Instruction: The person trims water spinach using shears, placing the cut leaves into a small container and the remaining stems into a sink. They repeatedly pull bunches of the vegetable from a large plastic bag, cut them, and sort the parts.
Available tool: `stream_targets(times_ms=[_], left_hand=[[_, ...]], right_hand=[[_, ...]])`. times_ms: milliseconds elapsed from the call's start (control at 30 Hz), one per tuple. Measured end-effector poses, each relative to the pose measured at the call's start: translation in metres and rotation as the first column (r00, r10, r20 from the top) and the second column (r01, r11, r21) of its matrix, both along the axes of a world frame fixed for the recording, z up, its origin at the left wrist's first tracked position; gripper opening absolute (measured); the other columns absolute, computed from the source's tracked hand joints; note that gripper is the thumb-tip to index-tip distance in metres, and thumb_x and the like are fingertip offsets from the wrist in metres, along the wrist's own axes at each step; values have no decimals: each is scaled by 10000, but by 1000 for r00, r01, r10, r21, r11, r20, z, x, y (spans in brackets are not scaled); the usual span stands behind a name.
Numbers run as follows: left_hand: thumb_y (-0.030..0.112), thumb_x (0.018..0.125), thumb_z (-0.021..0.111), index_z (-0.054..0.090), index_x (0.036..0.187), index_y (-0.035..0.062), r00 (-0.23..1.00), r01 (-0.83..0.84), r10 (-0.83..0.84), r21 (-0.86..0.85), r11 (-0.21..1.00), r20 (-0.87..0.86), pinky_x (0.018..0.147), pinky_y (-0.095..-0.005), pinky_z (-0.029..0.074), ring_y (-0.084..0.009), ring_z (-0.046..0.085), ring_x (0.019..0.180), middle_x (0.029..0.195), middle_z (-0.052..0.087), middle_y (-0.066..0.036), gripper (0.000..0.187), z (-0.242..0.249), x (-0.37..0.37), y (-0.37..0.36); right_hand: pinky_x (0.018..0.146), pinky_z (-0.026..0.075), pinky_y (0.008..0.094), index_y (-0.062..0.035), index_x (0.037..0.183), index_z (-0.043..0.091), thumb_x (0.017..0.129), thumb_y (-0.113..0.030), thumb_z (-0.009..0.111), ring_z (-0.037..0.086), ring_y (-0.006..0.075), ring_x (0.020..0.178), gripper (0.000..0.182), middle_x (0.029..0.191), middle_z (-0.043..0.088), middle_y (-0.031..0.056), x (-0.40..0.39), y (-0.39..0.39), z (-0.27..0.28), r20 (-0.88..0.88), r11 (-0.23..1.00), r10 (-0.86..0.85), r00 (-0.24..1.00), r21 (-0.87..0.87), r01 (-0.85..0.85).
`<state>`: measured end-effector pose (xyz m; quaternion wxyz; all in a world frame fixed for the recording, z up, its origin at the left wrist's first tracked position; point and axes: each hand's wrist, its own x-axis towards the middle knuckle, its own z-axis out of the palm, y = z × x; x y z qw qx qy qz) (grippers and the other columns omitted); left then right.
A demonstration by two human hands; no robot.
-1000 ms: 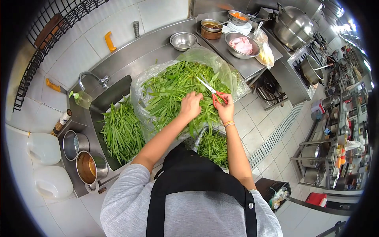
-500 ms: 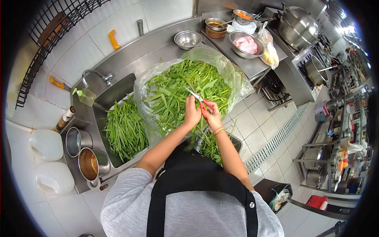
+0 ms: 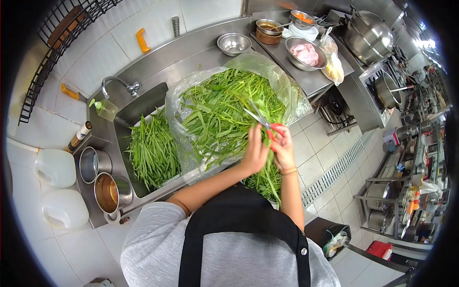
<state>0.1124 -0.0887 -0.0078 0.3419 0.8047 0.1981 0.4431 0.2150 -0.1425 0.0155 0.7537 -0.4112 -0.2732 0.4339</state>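
Observation:
My right hand (image 3: 285, 150) is wrapped round the red handles of a pair of scissors (image 3: 258, 116), whose slightly parted blades point up and left. Close beside it, my left hand (image 3: 256, 151) is closed on some water spinach; its fingers partly hide the grip. Leafy tips, blurred, show by the blades, and long stems hang below the hands. Beyond lies a large clear plastic bag (image 3: 173, 107) spread open, full of loose water spinach (image 3: 217, 107). More cut greens (image 3: 262, 184) lie below my hands, in a container largely hidden by my arms and apron.
Left of the bag, a sink (image 3: 125, 136) holds a heap of long greens (image 3: 153, 153) under a tap (image 3: 117, 85). Metal pots (image 3: 113, 192) stand at its left corner. A bowl of raw meat (image 3: 306, 55) sits on the right counter. A bin (image 3: 327, 235) stands behind on the right.
Both hands and the scissors have moved right and slightly down, from over the bag's middle to its right edge. Stems now hang below my hands. The view has shifted a little.

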Motion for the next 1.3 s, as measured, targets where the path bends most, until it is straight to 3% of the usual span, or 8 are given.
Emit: stream_targets(times_ms=[133, 267, 433, 500, 600, 767, 967, 1300], left_hand=[[254, 864, 536, 8, 1353, -112, 924, 349, -362, -113, 930, -122, 1050, -508, 184, -544, 162, 1259, 1364, 69, -380, 807, 15, 1, -39], [318, 809, 595, 134, 1329, -122, 828, 519, -527, -93, 850, -192, 1026, -487, 255, -516, 284, 1191, 1296, 201, -364, 822, -22, 11, -69], [312, 754, 658, 251, 1363, 69, 521, 662, -552, -100, 742, -651, 966, -496, 358, -467, 382, 1159, 1322, 249, -337, 772, -95, 0, -67], [249, 764, 645, 467, 1255, 144, 241, 567, -545, -340, 751, -803, 701, -430, 519, -403, 603, 862, 1244, 363, -365, 533, -95, -13, -51], [189, 784, 561, 626, 754, 51, 376, 422, -532, -371, 827, -758, 623, -446, 503, -349, 623, 740, 862, 619, -203, 156, -66, -16, -19], [95, 763, 586, 645, 844, 82, 853, 79, 18, 163, 983, -522, 677, -383, 462, -285, 558, 778, 793, 589, -108, 101, -25, -25, 67], [78, 710, 661, 639, 837, 90, 752, -179, 349, 337, 924, -559, 840, -432, 364, -248, 496, 943, 879, 572, -54, 129, -22, -57, 133], [128, 736, 662, 606, 870, 107, 883, -69, 205, 316, 946, -422, 983, -476, 288, -222, 520, 938, 870, 563, -28, 147, -10, -68, 83]], right_hand=[[864, 408, 243, -55, 1041, 477, 725, 148, 554, 478, 151, 1027, 383, 1085, 469, 67, 20, -65, 13, 126, 997, -61, 990, -34, 66], [853, 395, 256, -58, 981, 491, 702, 155, 569, 482, 140, 983, 359, 1039, 485, 49, 47, -128, -16, 292, 991, -82, 953, -78, 110], [813, 454, 236, -57, 971, 525, 741, 136, 566, 531, 138, 981, 304, 1068, 516, 48, 39, -176, -103, 236, 913, 6, 972, -398, 91], [811, 458, 234, -55, 965, 529, 757, 128, 559, 536, 124, 985, 278, 1103, 528, 48, 32, -199, -164, 176, 859, -13, 984, -502, 101], [817, 450, 237, -60, 923, 521, 768, 112, 563, 543, 118, 984, 236, 1092, 561, 43, 17, -221, -216, 79, 790, -129, 988, -594, 151], [760, 441, 216, -92, 855, 505, 817, -53, 617, 561, 91, 906, 125, 933, 601, 8, 5, -214, -210, 43, 728, -215, 976, -658, 190], [573, 438, 217, -77, 915, 559, 877, -322, 579, 574, 94, 678, 249, 843, 599, 12, -18, -147, -105, -112, 807, 36, 993, -583, -95], [572, 427, 224, -62, 939, 559, 867, -547, 468, 560, 130, 679, 499, 839, 595, 53, -44, -57, -59, -231, 797, 349, 908, -436, -417]])
